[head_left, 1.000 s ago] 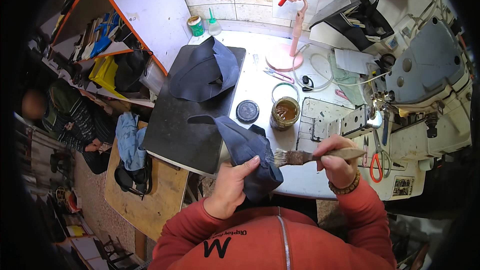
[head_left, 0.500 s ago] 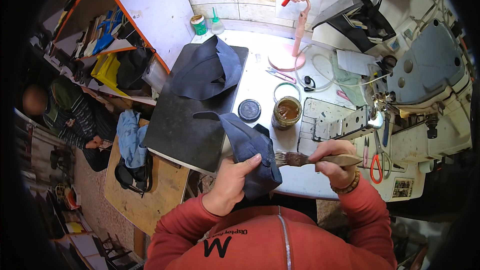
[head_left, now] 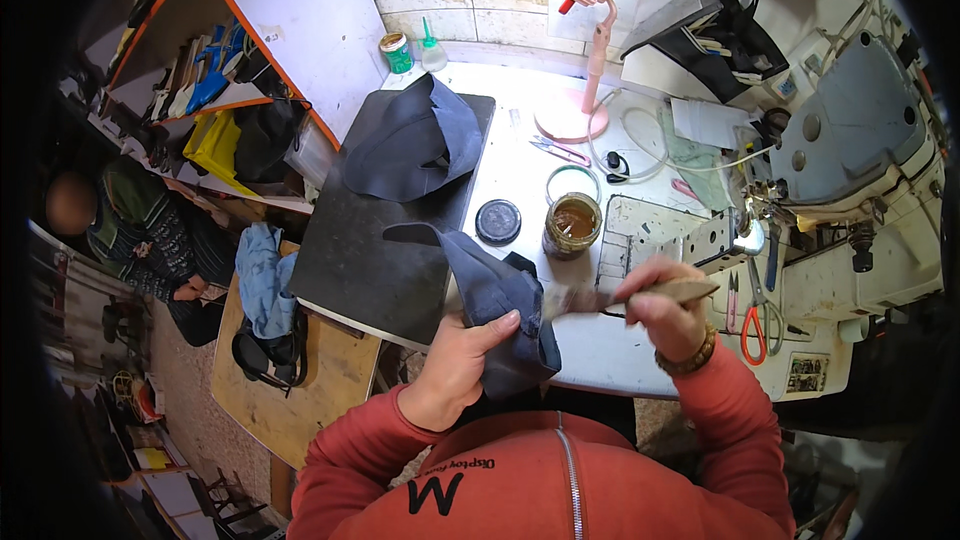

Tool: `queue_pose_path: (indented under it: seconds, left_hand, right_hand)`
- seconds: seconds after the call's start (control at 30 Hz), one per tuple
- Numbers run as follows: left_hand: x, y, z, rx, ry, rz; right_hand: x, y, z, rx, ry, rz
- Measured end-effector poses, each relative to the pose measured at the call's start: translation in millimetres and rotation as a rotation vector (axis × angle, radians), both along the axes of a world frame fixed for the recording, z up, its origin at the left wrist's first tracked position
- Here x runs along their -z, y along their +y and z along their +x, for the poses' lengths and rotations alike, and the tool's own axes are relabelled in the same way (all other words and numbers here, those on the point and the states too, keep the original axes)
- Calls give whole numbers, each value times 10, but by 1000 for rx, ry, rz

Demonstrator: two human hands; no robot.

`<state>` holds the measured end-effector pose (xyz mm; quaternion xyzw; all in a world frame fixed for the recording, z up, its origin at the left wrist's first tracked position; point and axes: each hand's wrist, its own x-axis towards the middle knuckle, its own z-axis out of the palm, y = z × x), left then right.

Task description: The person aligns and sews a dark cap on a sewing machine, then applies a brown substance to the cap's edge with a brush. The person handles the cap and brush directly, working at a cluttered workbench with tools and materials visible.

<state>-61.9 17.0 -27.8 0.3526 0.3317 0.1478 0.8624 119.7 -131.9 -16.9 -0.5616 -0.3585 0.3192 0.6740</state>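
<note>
My left hand [head_left: 455, 365] grips a dark navy shoe upper [head_left: 497, 292], thumb on top, just in front of the table edge. Closed around the wooden handle of a brush [head_left: 600, 300], my right hand [head_left: 665, 308] holds its bristles, smeared by motion, at the upper's right edge. Whether they touch it I cannot tell. Beyond them stands an uncapped jar [head_left: 573, 227] of brown, glue-like stuff, with a round black lid [head_left: 498, 222] to its left. A second dark upper [head_left: 412, 140] lies on a black board [head_left: 385, 245] at the left.
A sewing machine [head_left: 855, 130] fills the right side, with orange-handled scissors [head_left: 754, 325] before it. A pink lamp stand [head_left: 572, 118] rises at the back. Left are a wooden table [head_left: 250, 370] with blue cloth [head_left: 264, 280] and a seated person [head_left: 165, 240].
The brush and my right hand have shifted slightly up and left, the bristles now blurred. My left hand and the upper have moved a little to the left.
</note>
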Motion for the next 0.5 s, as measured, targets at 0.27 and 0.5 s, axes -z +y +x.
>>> queue_pose_path:
  seconds: [0.27,0.5]
  left_hand:
    - [-4,49,1,-6,-41,40]
    - [-138,229,-60,167,-48,12]
  right_hand:
    - [11,12,-16,100,49,-10]
    - [-11,-87,-71,-231,21,5]
